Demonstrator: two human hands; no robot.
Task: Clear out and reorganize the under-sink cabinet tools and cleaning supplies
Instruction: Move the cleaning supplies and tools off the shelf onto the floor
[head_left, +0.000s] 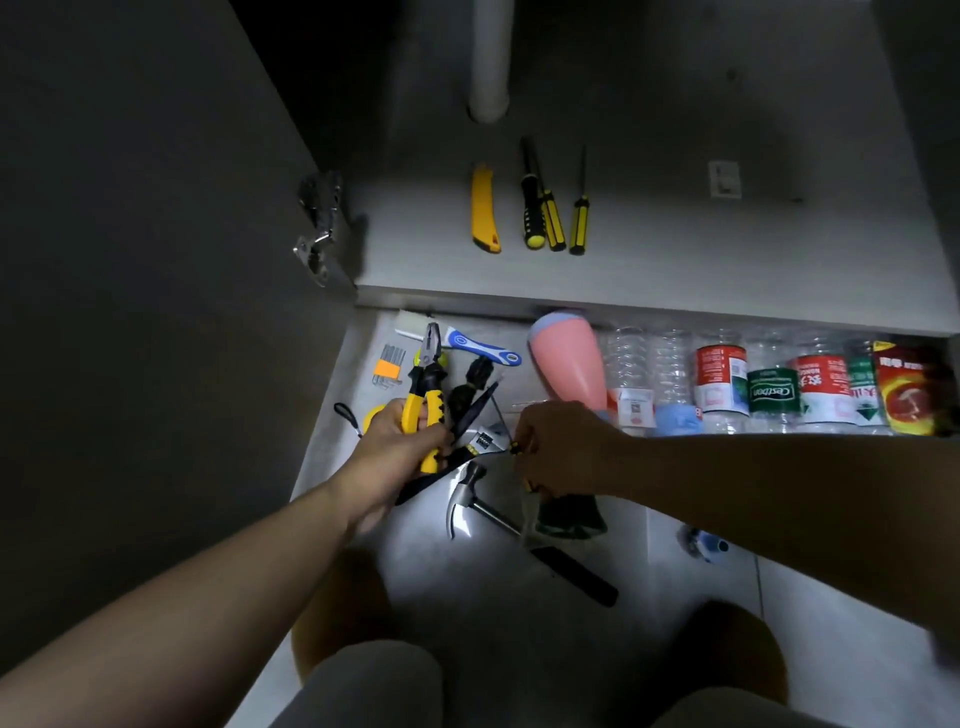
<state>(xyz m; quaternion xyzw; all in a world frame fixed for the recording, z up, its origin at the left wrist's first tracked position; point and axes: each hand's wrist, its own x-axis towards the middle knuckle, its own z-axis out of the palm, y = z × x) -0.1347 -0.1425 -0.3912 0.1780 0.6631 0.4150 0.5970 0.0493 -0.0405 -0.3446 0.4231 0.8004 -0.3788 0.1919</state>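
Observation:
My left hand (400, 447) grips yellow-and-black pliers (423, 379) by the handles, jaws pointing up, over a pile of tools on the floor. My right hand (556, 449) pinches a small yellow-and-black tool (516, 448) just right of an adjustable wrench (483, 441). A claw hammer (467, 506) lies below both hands. On the cabinet floor (675, 244) lie a yellow utility knife (484, 210) and three yellow-and-black screwdrivers (543, 215).
Along the cabinet's front edge stand a pink bottle (571, 358), several plastic bottles (727, 379) and a red pack (906, 389). A blue-white tool (480, 345), hex keys (389, 366) and a tape measure (376, 415) lie at left. A white drainpipe (491, 62) rises at back.

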